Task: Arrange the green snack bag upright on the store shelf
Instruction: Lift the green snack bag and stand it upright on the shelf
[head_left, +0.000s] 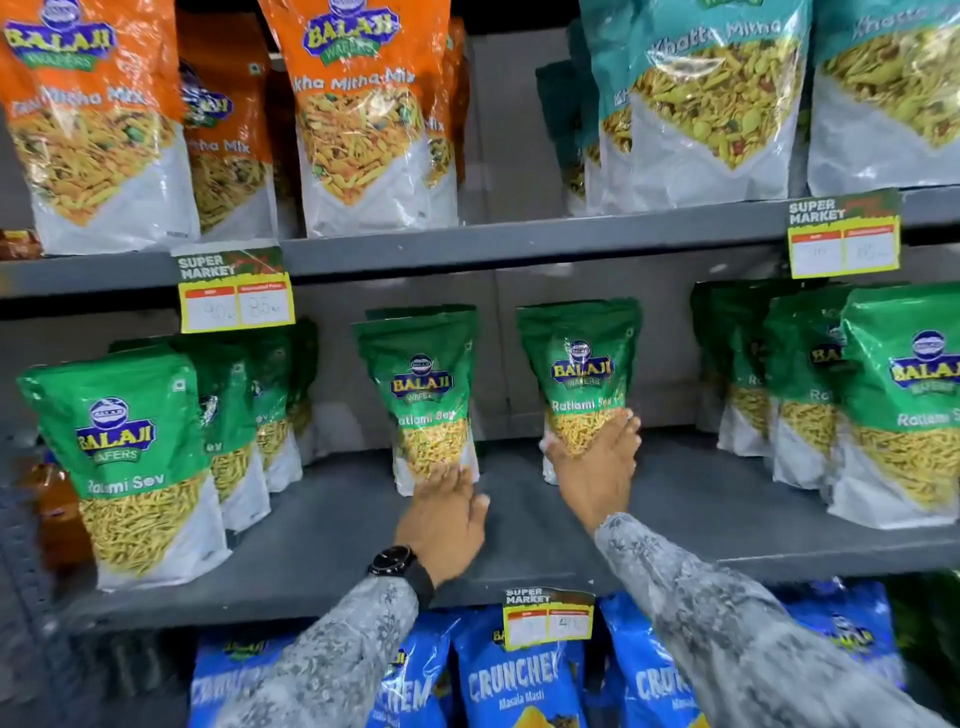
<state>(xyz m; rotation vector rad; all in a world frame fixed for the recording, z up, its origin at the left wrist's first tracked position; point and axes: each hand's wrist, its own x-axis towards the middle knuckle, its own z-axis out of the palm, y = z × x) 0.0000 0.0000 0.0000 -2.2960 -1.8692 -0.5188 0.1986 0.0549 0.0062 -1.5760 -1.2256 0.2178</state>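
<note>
Head view, from close by to far back.

Closest, at the bottom: blue snack bags (519, 680) under the shelf, partly hidden by two grey patterned sleeves and a yellow price tag (548, 618). Numbers on that tag too blurry to read.

Next, two arms reaching up over the grey shelf (322, 540). Black watch (390, 561) on the left wrist. Left hand (447, 514) open, fingers spread, fingertips touching the bottom front of a green snack bag (421, 395). Not wrapped around it. Bottom edge of that bag covered by the hand.

Right hand (597, 467) open too, flat against the lower front of a second green bag (582, 374), just to the right of the first. Fingers blurry, so hard to tell how firmly pressed. Lower corner of this bag hidden behind the hand.

Both green bags standing upright in the middle of the shelf, set apart from each other, with more green peeking out behind the left one.

Off to the sides: a row of green bags on the left (135, 467) and another on the right (893, 405), the far right one cut off by the picture's edge.

Farthest and highest: orange bags (358, 114) and teal bags (717, 104) on the shelf above, tops cut off. Two more price tags there, writing too faint to read.
</note>
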